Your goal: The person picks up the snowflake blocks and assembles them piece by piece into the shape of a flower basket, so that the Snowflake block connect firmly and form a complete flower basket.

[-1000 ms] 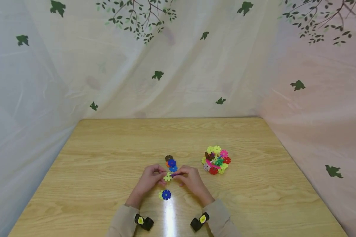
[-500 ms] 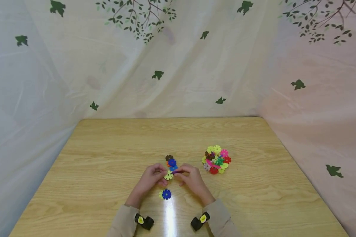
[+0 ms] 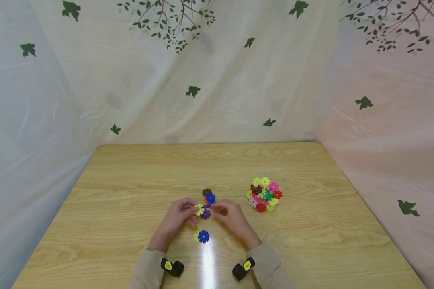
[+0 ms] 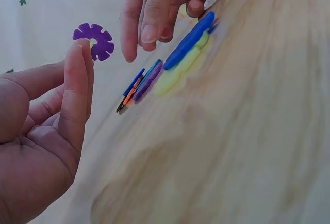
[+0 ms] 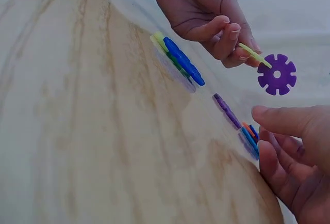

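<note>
Head view: wood-grain tabletop, branch-printed curtain behind its far edge; left hand pinches yellow disc slotted into purple disc; right hand hovers alongside, fingers parted.

White glare streak on the table; wrist views dimmer, softer.

The round, notched purple plastic disc looks smooth and matt; below it, the light-brown wood-grained surface shines; beyond it, the cream leaf-printed curtain resembles creased cloth.
</note>
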Tool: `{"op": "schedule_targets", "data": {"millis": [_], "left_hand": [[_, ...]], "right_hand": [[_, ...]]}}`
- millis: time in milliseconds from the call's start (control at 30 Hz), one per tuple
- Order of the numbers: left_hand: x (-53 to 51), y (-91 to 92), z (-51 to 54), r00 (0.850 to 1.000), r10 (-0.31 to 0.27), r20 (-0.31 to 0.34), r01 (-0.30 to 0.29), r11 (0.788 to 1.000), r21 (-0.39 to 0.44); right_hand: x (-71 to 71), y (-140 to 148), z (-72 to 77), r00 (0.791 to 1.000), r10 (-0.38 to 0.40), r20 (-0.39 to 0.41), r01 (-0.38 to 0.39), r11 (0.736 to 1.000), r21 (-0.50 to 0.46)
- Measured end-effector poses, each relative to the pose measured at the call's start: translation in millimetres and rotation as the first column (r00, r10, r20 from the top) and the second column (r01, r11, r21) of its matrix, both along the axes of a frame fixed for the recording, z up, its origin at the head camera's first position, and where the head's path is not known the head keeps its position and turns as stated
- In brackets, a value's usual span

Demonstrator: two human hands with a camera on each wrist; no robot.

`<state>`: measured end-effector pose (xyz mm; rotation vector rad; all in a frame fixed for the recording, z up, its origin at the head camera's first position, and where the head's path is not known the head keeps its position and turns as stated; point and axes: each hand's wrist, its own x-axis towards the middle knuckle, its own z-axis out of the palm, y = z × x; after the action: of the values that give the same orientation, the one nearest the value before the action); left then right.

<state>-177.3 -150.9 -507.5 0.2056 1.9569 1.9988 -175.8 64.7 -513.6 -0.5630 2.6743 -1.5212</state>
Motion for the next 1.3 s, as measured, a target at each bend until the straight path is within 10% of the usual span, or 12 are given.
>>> {"op": "schedule_targets", "data": {"millis": [333, 767, 1100, 1300], "left_hand": [[-0.6, -5.8, 2.2, 0.999, 0.021, 0.031, -0.022, 0.999, 0.043], [-1.8, -6.3, -1.1, 0.999, 0.020, 0.035, -0.023, 0.998, 0.066], [-0.9, -5.5, -1.3, 0.998, 0.020, 0.051, -0.025, 0.996, 0.091], [-1.2, -5.6, -0.8, 0.999, 0.016, 0.052, -0.020, 0.997, 0.081]], "right_hand": [[-4.5, -11, 7.8, 0.997, 0.077, -0.016, -0.068, 0.946, 0.318], [-2.7, -13, 14.9, 0.995, 0.103, 0.015, -0.102, 0.931, 0.351], [-6.7, -5, 3.8, 0.993, 0.065, 0.100, -0.072, 0.996, 0.061], [-10.1, 0, 1.1, 0.974, 0.019, 0.226, 0.020, 0.985, -0.170]]}}
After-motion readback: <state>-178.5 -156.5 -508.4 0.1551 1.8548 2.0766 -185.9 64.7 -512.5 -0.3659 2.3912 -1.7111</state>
